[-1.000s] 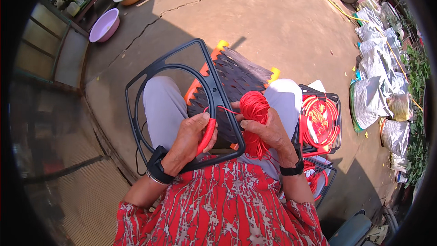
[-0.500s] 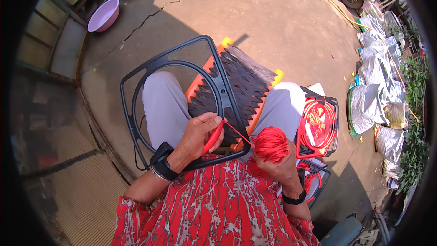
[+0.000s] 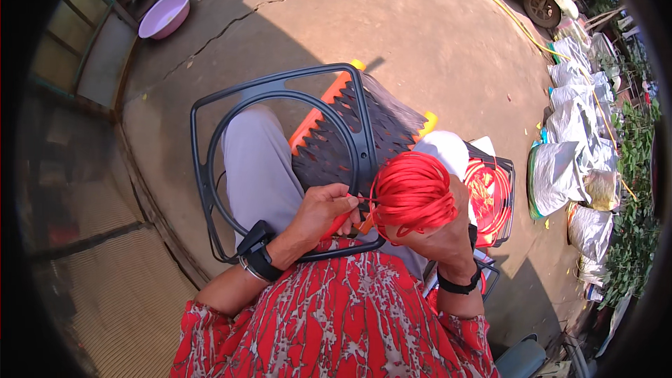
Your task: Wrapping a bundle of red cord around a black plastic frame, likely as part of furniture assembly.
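Note:
A dark square frame (image 3: 365, 157) with a round inner ring leans across my lap. My left hand (image 3: 315, 215) is closed on the ring near its lower right, where a stretch of the ring is wrapped in red cord (image 3: 336, 227). My right hand (image 3: 444, 241) grips a thick bundle of red cord (image 3: 414, 192), held just right of the frame and close to my left fingertips. The bundle hides most of the right fingers. How the strand runs between the two hands is partly covered.
Between my knees stands an orange and yellow stool (image 3: 353, 122) with dark woven strapping. On the right lie stacked frames with red cord (image 3: 490, 192). White sacks (image 3: 556, 171) line the right side, a yellow hose (image 3: 514, 16) crosses beyond, and a purple basin (image 3: 165, 14) sits far left.
My right hand has brought the cord bundle up and left, close against the frame's right side. The taut strand between the hands has shortened. The frame has shifted slightly to the right.

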`<state>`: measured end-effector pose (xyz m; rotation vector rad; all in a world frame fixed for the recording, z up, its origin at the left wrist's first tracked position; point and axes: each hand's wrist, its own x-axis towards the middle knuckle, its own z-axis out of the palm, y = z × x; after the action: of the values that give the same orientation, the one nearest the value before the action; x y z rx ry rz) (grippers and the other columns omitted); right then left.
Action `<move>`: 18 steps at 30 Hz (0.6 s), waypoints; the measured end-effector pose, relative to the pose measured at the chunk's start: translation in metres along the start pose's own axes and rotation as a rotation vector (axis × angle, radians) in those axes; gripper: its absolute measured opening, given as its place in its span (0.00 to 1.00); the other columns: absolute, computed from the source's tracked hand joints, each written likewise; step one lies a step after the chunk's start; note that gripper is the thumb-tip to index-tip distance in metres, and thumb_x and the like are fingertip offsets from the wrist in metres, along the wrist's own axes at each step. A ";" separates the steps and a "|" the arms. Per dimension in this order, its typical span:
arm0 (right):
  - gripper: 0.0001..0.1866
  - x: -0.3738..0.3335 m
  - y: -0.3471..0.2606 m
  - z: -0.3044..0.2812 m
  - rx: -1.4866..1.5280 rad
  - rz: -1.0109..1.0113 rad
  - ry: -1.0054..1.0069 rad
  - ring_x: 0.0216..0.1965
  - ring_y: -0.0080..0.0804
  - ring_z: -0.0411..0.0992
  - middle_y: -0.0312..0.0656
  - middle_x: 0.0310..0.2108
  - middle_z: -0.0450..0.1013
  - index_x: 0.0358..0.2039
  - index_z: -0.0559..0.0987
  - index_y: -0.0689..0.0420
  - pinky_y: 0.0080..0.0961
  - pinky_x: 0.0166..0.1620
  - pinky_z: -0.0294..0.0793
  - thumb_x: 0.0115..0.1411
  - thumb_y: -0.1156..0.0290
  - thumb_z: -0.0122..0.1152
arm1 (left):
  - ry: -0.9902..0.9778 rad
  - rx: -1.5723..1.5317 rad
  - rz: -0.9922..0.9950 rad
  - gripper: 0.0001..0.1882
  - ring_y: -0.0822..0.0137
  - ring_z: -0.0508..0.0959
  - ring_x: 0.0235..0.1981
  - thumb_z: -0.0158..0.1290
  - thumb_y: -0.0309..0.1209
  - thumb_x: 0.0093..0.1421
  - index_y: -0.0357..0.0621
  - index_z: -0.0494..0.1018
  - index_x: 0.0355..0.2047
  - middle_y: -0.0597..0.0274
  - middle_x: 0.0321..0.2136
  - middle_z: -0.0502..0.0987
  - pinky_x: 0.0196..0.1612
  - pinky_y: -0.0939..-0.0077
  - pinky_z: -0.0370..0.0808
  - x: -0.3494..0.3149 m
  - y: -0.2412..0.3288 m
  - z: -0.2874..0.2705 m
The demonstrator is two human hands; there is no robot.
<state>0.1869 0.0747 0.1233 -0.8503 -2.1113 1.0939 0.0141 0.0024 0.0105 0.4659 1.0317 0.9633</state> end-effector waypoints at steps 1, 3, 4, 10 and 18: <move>0.31 0.006 -0.005 0.003 0.067 -0.005 -0.001 0.32 0.38 0.76 0.42 0.30 0.75 0.41 0.74 0.61 0.27 0.37 0.73 0.35 0.70 0.76 | -0.001 -0.004 0.002 0.08 0.76 0.72 0.16 0.47 0.28 0.65 0.37 0.71 0.31 0.60 0.21 0.77 0.15 0.83 0.66 0.000 -0.004 0.001; 0.29 0.019 -0.005 0.011 0.038 -0.076 -0.017 0.31 0.40 0.76 0.42 0.30 0.74 0.41 0.73 0.61 0.27 0.36 0.73 0.37 0.71 0.75 | 0.043 0.018 0.117 0.08 0.76 0.72 0.15 0.47 0.29 0.64 0.37 0.72 0.33 0.61 0.21 0.76 0.16 0.81 0.66 -0.002 -0.015 0.005; 0.27 0.026 -0.006 0.016 0.010 -0.146 -0.030 0.31 0.41 0.75 0.43 0.30 0.74 0.42 0.73 0.61 0.26 0.35 0.72 0.39 0.71 0.73 | 0.042 0.017 0.118 0.08 0.76 0.72 0.15 0.47 0.29 0.64 0.37 0.72 0.33 0.61 0.21 0.76 0.16 0.81 0.66 -0.003 -0.018 0.006; 0.33 0.044 -0.013 0.032 0.075 -0.185 -0.109 0.32 0.45 0.75 0.45 0.32 0.75 0.43 0.73 0.63 0.30 0.37 0.74 0.34 0.68 0.76 | 0.225 0.452 0.639 0.10 0.76 0.68 0.12 0.46 0.31 0.65 0.39 0.74 0.32 0.65 0.15 0.72 0.14 0.79 0.62 -0.003 -0.024 0.012; 0.19 0.062 -0.003 0.002 -0.346 -0.209 0.034 0.37 0.39 0.73 0.45 0.34 0.72 0.37 0.77 0.61 0.30 0.38 0.71 0.45 0.69 0.72 | 0.158 -0.071 0.065 0.17 0.71 0.69 0.10 0.41 0.36 0.68 0.35 0.71 0.31 0.57 0.16 0.74 0.14 0.78 0.65 0.009 -0.019 -0.004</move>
<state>0.1467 0.1199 0.1387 -0.7720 -2.3363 0.6125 0.0201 -0.0004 -0.0095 0.3705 1.1255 1.1052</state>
